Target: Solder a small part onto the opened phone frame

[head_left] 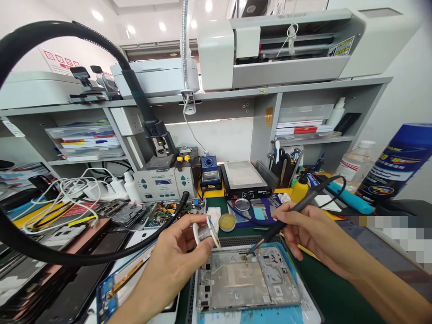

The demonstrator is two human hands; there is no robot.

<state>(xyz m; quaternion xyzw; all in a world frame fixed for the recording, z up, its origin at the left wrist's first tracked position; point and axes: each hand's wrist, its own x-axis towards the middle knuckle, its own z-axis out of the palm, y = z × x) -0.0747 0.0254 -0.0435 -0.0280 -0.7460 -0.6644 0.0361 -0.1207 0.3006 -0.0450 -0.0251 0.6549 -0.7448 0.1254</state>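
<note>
My left hand (pixel 178 252) is closed around a white-rimmed spool of solder wire (pixel 204 232), held above the left edge of a metal phone frame (pixel 236 279). In my right hand (pixel 310 234) is a black soldering iron (pixel 286 218), gripped like a pen. Its tip points down and left at a small brownish spot near the upper edge of the frame; whether it touches cannot be told. The phone frame lies flat on a blue and white pad (pixel 308 301). Just beyond the spool sits a round tin of yellowish paste (pixel 227 222).
At the back stand a hot-air station (pixel 165 183), a small soldering station (pixel 211 175) and a flat heating plate (pixel 245 175). A thick black hose (pixel 84 31) arches over the left side. Phones and parts crowd the left. A blue spray can (pixel 398 157) stands at right.
</note>
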